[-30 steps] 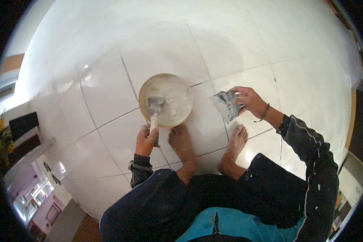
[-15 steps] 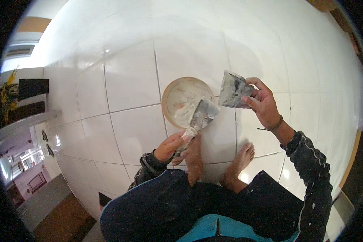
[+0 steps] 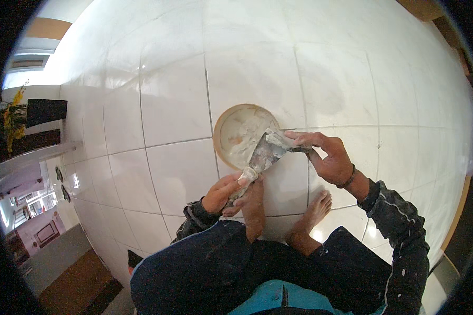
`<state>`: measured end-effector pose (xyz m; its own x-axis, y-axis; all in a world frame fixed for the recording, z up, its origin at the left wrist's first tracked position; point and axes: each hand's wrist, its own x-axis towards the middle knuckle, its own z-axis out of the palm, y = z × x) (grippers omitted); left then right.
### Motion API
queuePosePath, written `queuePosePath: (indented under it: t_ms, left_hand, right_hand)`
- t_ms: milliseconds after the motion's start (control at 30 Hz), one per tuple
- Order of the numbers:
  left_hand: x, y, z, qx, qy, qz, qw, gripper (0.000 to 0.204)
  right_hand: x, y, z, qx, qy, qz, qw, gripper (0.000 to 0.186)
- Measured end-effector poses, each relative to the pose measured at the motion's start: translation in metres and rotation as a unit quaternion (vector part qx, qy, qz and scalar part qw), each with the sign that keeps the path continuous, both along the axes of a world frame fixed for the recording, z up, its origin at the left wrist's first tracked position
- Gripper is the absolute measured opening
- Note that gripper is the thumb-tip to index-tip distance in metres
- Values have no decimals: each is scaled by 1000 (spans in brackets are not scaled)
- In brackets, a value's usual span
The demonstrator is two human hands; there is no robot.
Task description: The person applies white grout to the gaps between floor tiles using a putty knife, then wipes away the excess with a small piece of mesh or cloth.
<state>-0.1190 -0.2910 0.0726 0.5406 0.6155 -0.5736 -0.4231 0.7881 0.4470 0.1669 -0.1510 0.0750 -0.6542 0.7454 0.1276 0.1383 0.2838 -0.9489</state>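
My left hand [image 3: 224, 194] is closed round the caked handle of a putty knife [image 3: 267, 156], whose wide metal blade tilts up to the right. White paste smears that blade and its collar. My right hand [image 3: 332, 158] pinches a flat, paste-covered scraper plate [image 3: 284, 139], turned nearly edge-on and held against the far end of the knife's blade. Just beyond and left of the blades stands a round tub [image 3: 219, 145] with a tan rim and white paste inside. The knife blade overlaps the tub's right side.
Glossy white tiles [image 3: 178, 173] cover the floor around the tub. My bare feet [image 3: 316, 210] are below my hands. Dark furniture [image 3: 46, 112] with yellow flowers [image 3: 16, 121] stands at the far left. A brown-edged dark object [image 3: 460, 220] lines the right side.
My right hand has come left and turned the scraper plate from broad face to edge, bringing it onto the putty knife's blade. My left hand has hardly moved.
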Motion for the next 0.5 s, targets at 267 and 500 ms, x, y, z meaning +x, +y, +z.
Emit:
queuePosePath:
  t_ms: [267, 500]
  left_hand:
    - [-6, -18, -13, 18, 26, 21, 999, 53]
    - [5, -18, -21, 28, 47, -33, 998, 50]
  right_hand:
    - [25, 10, -29, -47, -128, -32, 990, 43]
    - [14, 12, -23, -412, 93, -159, 892, 48]
